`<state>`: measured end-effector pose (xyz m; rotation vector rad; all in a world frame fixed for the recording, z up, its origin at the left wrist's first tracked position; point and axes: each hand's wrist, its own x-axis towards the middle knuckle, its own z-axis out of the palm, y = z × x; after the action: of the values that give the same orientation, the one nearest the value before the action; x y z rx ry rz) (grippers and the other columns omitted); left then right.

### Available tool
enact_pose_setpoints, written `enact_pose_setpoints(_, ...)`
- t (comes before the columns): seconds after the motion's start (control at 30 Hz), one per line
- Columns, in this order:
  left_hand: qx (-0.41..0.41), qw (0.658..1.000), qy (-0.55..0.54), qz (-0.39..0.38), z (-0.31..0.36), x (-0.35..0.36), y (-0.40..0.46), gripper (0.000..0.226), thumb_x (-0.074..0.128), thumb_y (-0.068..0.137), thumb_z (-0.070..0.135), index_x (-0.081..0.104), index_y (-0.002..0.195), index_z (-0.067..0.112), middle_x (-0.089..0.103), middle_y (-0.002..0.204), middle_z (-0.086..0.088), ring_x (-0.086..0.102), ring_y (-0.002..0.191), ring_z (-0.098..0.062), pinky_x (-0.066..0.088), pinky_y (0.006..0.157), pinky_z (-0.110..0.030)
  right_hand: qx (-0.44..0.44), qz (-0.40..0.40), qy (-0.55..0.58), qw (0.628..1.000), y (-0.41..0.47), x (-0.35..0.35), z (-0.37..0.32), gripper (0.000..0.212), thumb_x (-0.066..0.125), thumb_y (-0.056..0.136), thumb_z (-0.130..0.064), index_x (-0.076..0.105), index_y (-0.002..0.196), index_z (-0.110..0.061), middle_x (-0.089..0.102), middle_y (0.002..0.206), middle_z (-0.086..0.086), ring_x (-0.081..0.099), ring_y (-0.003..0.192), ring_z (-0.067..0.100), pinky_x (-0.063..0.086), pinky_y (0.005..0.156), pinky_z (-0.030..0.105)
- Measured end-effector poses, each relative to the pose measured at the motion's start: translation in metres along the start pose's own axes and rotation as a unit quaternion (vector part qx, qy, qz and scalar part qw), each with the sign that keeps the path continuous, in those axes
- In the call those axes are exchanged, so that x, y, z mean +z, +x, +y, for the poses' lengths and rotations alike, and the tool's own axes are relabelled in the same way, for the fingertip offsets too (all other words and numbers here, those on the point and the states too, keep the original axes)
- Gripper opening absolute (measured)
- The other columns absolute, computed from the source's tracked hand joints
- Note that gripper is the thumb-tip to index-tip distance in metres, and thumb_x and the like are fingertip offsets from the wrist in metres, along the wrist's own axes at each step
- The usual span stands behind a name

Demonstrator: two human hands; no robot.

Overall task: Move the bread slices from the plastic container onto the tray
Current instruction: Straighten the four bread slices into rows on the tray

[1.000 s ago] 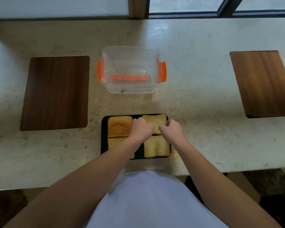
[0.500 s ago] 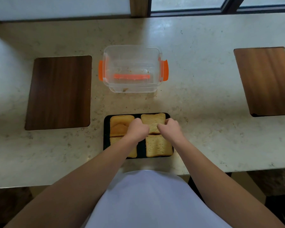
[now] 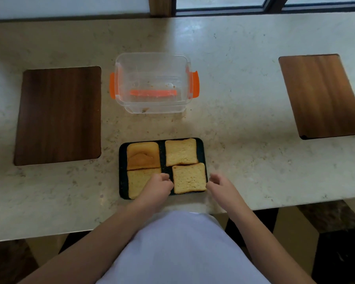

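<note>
Change: both hands have drawn back toward the body, off the far right slice and down to either side of the near right slice; the slices lie as before.
Counter (image 3: 244,111): pale stone, carrying everything; two wooden boards lie at its 9 and 3 o'clock ends, well apart from the work.
Plastic container (image 3: 153,83): at 12 o'clock from the tray, clear with orange latches, holding only crumbs; no slice shows inside.
Tray (image 3: 121,181): dark, just before the body, filled by four bread slices in two rows.
Near right slice (image 3: 189,178): lies flat, slightly turned, its right edge reaching the tray's rim.
Left hand (image 3: 158,186): fingers curled loosely, holding nothing, touching or just beside that slice's 9 o'clock edge and overlapping the near left slice (image 3: 136,182).
Right hand (image 3: 220,184): fingers half open, empty, just beside the slice's 3 o'clock edge.
Key relation: the slice sits between the hands, both about equally near.
Judgement: the transfer looks done; only squaring remains.
</note>
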<state>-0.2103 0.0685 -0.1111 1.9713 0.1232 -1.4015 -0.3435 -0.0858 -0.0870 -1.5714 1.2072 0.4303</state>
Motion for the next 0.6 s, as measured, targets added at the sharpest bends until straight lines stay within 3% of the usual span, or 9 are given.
enact_pose_setpoints(0.07,-0.007,1.000,0.003,0.003,-0.006,-0.002,0.001,0.055,0.054,0.092,0.011,0.044,0.147,0.008,0.056,0.135,-0.008,0.057,0.114,-0.020,0.049,0.100,-0.040,0.000,-0.006,0.011,1.000,0.000,0.000,0.001,0.053,0.053,0.095,-0.019,0.046,0.148,-0.014,0.056,0.136,0.001,0.052,0.116,0.013,0.043,0.096,0.032)
enact_pose_setpoints(0.23,-0.024,1.000,-0.019,-0.002,-0.001,-0.003,0.002,0.050,0.053,0.093,0.009,0.048,0.143,0.007,0.060,0.124,-0.007,0.058,0.114,-0.022,0.047,0.104,-0.044,0.004,-0.010,0.035,0.999,0.004,0.004,-0.003,0.050,0.052,0.095,-0.021,0.051,0.145,-0.016,0.059,0.135,-0.003,0.055,0.118,0.014,0.045,0.097,0.034)
enact_pose_setpoints(0.4,-0.032,0.999,-0.032,-0.018,0.005,0.002,0.000,0.049,0.049,0.091,0.005,0.052,0.139,0.008,0.058,0.129,-0.009,0.058,0.114,-0.023,0.049,0.102,-0.045,-0.004,-0.006,0.030,1.000,0.006,0.010,-0.008,0.050,0.052,0.095,-0.016,0.050,0.144,-0.012,0.056,0.114,-0.009,0.055,0.099,0.007,0.045,0.085,0.030)
enact_pose_setpoints(0.53,-0.032,0.999,-0.040,-0.008,0.010,0.006,-0.003,0.034,0.049,0.090,0.006,0.063,0.120,0.013,0.061,0.123,-0.008,0.059,0.112,-0.024,0.050,0.101,-0.043,-0.009,0.008,0.027,1.000,0.007,0.015,-0.007,0.030,0.053,0.094,-0.015,0.058,0.123,-0.020,0.062,0.115,0.001,0.052,0.084,-0.004,0.042,0.069,0.021)
enact_pose_setpoints(0.6,-0.031,0.999,-0.035,-0.004,0.013,0.007,-0.005,0.022,0.050,0.088,0.006,0.066,0.096,0.019,0.063,0.114,-0.005,0.060,0.111,-0.028,0.050,0.101,-0.047,-0.009,0.011,0.023,1.000,0.008,0.016,-0.007,0.021,0.054,0.093,-0.013,0.059,0.112,-0.021,0.066,0.117,0.005,0.053,0.083,-0.003,0.044,0.070,0.020)
